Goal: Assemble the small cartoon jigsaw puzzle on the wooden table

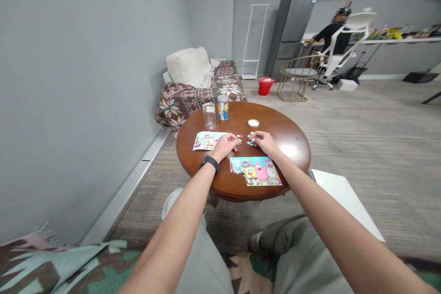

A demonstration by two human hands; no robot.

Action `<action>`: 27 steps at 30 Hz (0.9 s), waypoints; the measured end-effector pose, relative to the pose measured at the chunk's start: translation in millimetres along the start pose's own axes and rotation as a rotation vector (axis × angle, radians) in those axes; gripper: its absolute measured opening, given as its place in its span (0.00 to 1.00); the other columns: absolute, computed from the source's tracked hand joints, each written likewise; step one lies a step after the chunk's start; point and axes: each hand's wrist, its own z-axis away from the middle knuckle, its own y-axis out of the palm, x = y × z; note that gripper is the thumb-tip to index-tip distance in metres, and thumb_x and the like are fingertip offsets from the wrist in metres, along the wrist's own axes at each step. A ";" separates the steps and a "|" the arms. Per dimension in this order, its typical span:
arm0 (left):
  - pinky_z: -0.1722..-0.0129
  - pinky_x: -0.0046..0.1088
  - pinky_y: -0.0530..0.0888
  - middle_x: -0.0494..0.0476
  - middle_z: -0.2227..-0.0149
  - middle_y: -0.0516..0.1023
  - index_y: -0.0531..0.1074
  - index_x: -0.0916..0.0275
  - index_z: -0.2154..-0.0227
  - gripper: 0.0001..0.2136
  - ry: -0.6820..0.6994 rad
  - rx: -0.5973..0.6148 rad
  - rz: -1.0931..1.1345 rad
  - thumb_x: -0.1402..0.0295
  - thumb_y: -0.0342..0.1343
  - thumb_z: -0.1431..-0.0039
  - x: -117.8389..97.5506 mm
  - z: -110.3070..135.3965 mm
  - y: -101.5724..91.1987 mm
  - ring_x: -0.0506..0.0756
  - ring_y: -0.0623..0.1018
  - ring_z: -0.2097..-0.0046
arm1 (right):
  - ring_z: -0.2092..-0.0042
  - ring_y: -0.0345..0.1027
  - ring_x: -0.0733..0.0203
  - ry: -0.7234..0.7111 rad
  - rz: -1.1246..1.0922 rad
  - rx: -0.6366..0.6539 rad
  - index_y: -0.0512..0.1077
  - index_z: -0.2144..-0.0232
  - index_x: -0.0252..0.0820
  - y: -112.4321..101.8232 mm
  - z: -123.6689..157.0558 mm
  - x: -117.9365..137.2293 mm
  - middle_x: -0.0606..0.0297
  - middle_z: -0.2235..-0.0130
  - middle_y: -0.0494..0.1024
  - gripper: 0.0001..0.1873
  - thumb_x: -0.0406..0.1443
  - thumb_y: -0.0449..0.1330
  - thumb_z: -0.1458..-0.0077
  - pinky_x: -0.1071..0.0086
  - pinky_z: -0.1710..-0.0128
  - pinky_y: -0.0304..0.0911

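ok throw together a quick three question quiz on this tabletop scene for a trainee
1. True or false: from the wearer's side, the clear cup stands left of the printed can.
2. Which corner of the partly built puzzle is unfilled, from the wearer's side? A) near left B) near right C) far right
3. Fill in: the left hand and right hand are both close to small loose ____.

Key: 1. True. 2. A. 3. Puzzle pieces.
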 end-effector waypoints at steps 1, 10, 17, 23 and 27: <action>0.71 0.22 0.68 0.47 0.82 0.72 0.68 0.64 0.74 0.06 0.000 0.001 0.004 0.72 0.56 0.41 -0.3 -0.1 -0.1 0.48 0.74 0.78 | 0.77 0.64 0.66 -0.002 0.000 -0.005 0.74 0.77 0.41 0.1 -0.2 -0.5 0.65 0.72 0.79 0.10 0.31 0.53 0.64 0.69 0.72 0.64; 0.71 0.22 0.69 0.46 0.82 0.72 0.68 0.64 0.73 0.05 0.006 -0.004 0.045 0.77 0.56 0.43 -1.1 -0.3 0.6 0.47 0.74 0.78 | 0.74 0.69 0.62 -0.029 -0.006 -0.033 0.73 0.72 0.41 1.7 -2.6 -7.1 0.67 0.75 0.76 0.09 0.33 0.59 0.62 0.68 0.68 0.65; 0.74 0.21 0.67 0.47 0.80 0.72 0.67 0.65 0.72 0.06 -0.001 -0.009 0.078 0.81 0.56 0.48 -7.6 2.9 1.5 0.47 0.75 0.77 | 0.73 0.66 0.63 -0.055 0.021 -0.062 0.73 0.72 0.41 -1.9 -5.3 -10.9 0.67 0.75 0.74 0.09 0.37 0.62 0.60 0.68 0.69 0.64; 0.73 0.22 0.68 0.46 0.80 0.71 0.66 0.64 0.73 0.08 0.004 -0.033 0.065 0.83 0.54 0.50 -10.0 3.9 1.9 0.47 0.74 0.78 | 0.74 0.66 0.64 -0.052 0.024 -0.051 0.73 0.72 0.41 -1.1 -6.6 -14.8 0.67 0.74 0.75 0.10 0.38 0.63 0.61 0.69 0.71 0.63; 0.74 0.22 0.67 0.45 0.81 0.70 0.66 0.63 0.74 0.07 -0.003 -0.037 0.039 0.82 0.52 0.51 -10.1 4.1 1.3 0.48 0.73 0.78 | 0.73 0.69 0.62 -0.038 0.031 0.003 0.72 0.72 0.42 1.2 -4.2 -13.0 0.67 0.75 0.76 0.08 0.37 0.62 0.60 0.70 0.73 0.63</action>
